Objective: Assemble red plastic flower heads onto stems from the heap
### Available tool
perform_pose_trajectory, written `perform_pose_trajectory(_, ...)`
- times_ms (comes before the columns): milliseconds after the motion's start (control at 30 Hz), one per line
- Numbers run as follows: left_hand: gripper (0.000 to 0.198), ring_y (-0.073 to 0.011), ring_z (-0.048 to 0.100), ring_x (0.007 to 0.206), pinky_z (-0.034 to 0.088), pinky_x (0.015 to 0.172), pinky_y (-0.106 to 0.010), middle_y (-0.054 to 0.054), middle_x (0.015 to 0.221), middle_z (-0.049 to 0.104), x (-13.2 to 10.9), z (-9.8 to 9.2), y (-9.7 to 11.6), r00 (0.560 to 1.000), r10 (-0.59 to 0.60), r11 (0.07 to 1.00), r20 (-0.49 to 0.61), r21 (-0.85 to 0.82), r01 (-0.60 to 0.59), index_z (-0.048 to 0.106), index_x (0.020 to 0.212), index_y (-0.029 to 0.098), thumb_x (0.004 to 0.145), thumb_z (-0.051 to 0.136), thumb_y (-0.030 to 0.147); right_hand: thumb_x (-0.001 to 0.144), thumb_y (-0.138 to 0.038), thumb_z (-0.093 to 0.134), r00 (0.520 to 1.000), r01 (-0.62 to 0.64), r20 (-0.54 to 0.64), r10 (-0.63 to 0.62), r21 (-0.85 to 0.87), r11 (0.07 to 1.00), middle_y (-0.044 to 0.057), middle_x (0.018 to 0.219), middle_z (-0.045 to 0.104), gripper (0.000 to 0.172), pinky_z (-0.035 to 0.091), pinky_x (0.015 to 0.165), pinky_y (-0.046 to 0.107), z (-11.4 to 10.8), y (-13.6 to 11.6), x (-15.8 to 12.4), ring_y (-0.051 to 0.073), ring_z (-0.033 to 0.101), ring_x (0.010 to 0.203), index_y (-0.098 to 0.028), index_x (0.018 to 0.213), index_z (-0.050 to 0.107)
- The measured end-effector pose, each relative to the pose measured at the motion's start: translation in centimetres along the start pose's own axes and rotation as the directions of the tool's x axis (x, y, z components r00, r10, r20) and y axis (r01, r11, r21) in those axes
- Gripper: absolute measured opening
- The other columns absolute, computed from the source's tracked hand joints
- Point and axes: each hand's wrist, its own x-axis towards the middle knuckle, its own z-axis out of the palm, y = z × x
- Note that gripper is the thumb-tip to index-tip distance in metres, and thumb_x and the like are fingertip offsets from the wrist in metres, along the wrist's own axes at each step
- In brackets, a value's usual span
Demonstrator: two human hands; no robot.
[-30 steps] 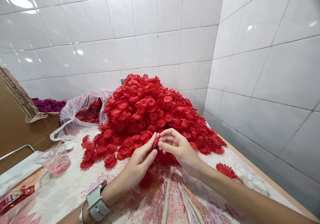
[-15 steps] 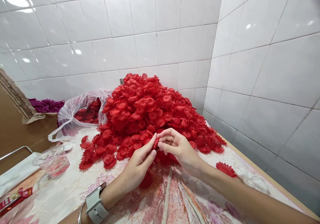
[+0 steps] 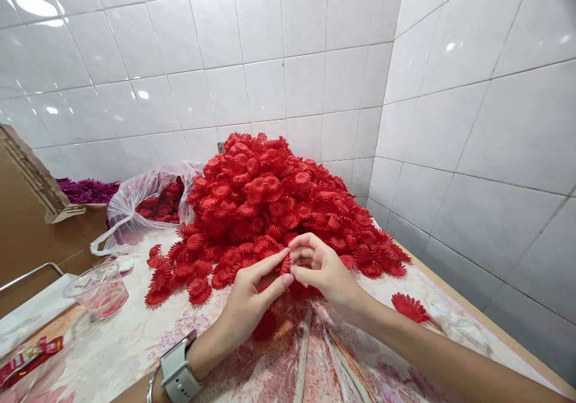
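Note:
Between my two hands, in front of the heap, is a small red artificial flower (image 3: 285, 264) with a toothed edge, seen nearly edge-on. My left hand (image 3: 257, 289) has its thumb and forefinger closed on the flower's left side. My right hand (image 3: 321, 271) meets it from the right, thumb and fingertips pinched at its edge; the fingertips partly hide it. Right behind the hands rises a big heap of the same red flowers (image 3: 270, 199). Below my hands another red flower (image 3: 265, 325) lies in shadow on the patterned tablecloth (image 3: 216, 337).
A clear plastic bag (image 3: 130, 211) of darker red flowers leans left of the heap, by a cardboard box (image 3: 67, 241) and purple flowers (image 3: 87, 191). Nearer are a clear plastic cup (image 3: 101, 292) and a red wrapper (image 3: 29, 361). One red flower (image 3: 409, 308) lies right. Tiled walls (image 3: 306, 19) enclose the corner.
Both hands have shifted slightly right, partly with the whole view. My left thumb has come nearer to my right thumb, and the red flower stays between the hands.

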Motion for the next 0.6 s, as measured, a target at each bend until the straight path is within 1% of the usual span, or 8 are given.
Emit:
perform_pose_trajectory(33, 0.032, -0.0239, 0.066, 0.101, 0.048, 0.092, -0.035, -0.006, 0.113, 0.073, 0.1, 0.1, 0.0, 1.0, -0.02, 0.999, -0.017, -0.041, 0.019, 0.07, 0.107, 0.02, 0.077, 0.065, 0.03, 0.058, -0.01, 0.066, 1.0, 0.005, 0.016, -0.005, 0.011, 1.0, -0.006, 0.066, 0.06, 0.029, 0.036, 0.059, 0.025, 0.1, 0.1, 0.0, 0.011, 0.052, 0.062, -0.021, 0.081, 0.053)
perform_pose_trajectory(100, 0.021, -0.0215, 0.068, 0.087, 0.051, 0.081, -0.031, -0.004, 0.095, 0.076, 0.2, 0.0, -0.1, 0.997, -0.05, 0.994, -0.052, -0.103, 0.045, 0.071, 0.092, 0.018, 0.075, 0.066, 0.028, 0.056, -0.008, 0.064, 0.999, 0.001, 0.05, -0.002, 0.037, 0.999, -0.007, 0.062, 0.058, 0.028, 0.035, 0.059, 0.024, 0.3, 0.1, -0.1, 0.01, 0.048, 0.059, -0.021, 0.078, 0.052)
perform_pose_trajectory(167, 0.014, -0.0198, 0.066, 0.082, 0.05, 0.078, -0.029, -0.003, 0.084, 0.075, 0.4, -0.3, -0.3, 0.992, -0.059, 0.992, -0.111, -0.116, 0.046, 0.072, 0.081, 0.018, 0.074, 0.063, 0.025, 0.055, -0.005, 0.063, 0.997, -0.028, 0.077, 0.022, 0.079, 0.996, -0.008, 0.059, 0.058, 0.027, 0.032, 0.056, 0.024, 0.3, -0.1, -0.1, 0.009, 0.045, 0.056, -0.021, 0.075, 0.051)
perform_pose_trajectory(233, 0.014, -0.0183, 0.063, 0.077, 0.048, 0.074, -0.028, -0.002, 0.076, 0.072, 0.7, -0.7, -0.5, 0.981, -0.081, 0.991, -0.178, -0.115, 0.061, 0.072, 0.076, 0.017, 0.072, 0.061, 0.023, 0.053, -0.004, 0.062, 0.994, -0.074, 0.095, 0.06, 0.156, 0.985, -0.008, 0.058, 0.058, 0.028, 0.03, 0.053, 0.023, 0.1, -0.5, 0.1, 0.008, 0.044, 0.054, -0.02, 0.072, 0.052)
perform_pose_trajectory(333, 0.018, -0.0161, 0.06, 0.069, 0.05, 0.067, -0.028, 0.0, 0.071, 0.067, 0.9, -0.7, -0.5, 0.97, -0.129, 0.984, -0.208, -0.148, 0.099, 0.073, 0.08, 0.016, 0.071, 0.062, 0.027, 0.05, -0.004, 0.063, 0.99, -0.122, 0.095, 0.1, 0.262, 0.957, -0.007, 0.059, 0.058, 0.027, 0.03, 0.051, 0.021, -0.5, -1.1, 0.7, 0.006, 0.043, 0.052, -0.019, 0.071, 0.054)
perform_pose_trajectory(433, 0.024, -0.0177, 0.063, 0.07, 0.053, 0.065, -0.031, -0.001, 0.076, 0.068, 1.1, -0.3, -0.3, 0.964, -0.133, 0.976, -0.232, -0.201, 0.086, 0.071, 0.085, 0.016, 0.07, 0.063, 0.034, 0.051, -0.008, 0.063, 0.992, -0.123, 0.066, 0.108, 0.307, 0.944, -0.008, 0.06, 0.055, 0.025, 0.034, 0.053, 0.02, -0.9, -1.5, 1.2, 0.006, 0.043, 0.053, -0.019, 0.071, 0.053)
perform_pose_trajectory(500, 0.026, -0.0196, 0.065, 0.072, 0.055, 0.065, -0.032, -0.003, 0.078, 0.069, 1.3, -0.3, -0.3, 0.952, -0.122, 0.975, -0.281, -0.213, 0.062, 0.07, 0.083, 0.015, 0.068, 0.065, 0.036, 0.05, -0.009, 0.064, 0.991, -0.133, 0.064, 0.119, 0.314, 0.94, -0.008, 0.06, 0.053, 0.025, 0.035, 0.053, 0.02, -0.9, -1.6, 1.3, 0.006, 0.043, 0.053, -0.019, 0.071, 0.053)
perform_pose_trajectory(600, 0.03, -0.0202, 0.067, 0.071, 0.056, 0.068, -0.035, -0.003, 0.076, 0.069, 2.2, -1.6, -0.6, 0.917, -0.099, 0.983, -0.387, -0.178, 0.031, 0.068, 0.087, 0.014, 0.068, 0.063, 0.036, 0.048, -0.011, 0.065, 0.99, -0.133, 0.077, 0.116, 0.276, 0.952, -0.007, 0.058, 0.052, 0.027, 0.034, 0.05, 0.02, -1.0, -2.1, 1.3, 0.006, 0.042, 0.052, -0.018, 0.071, 0.054)
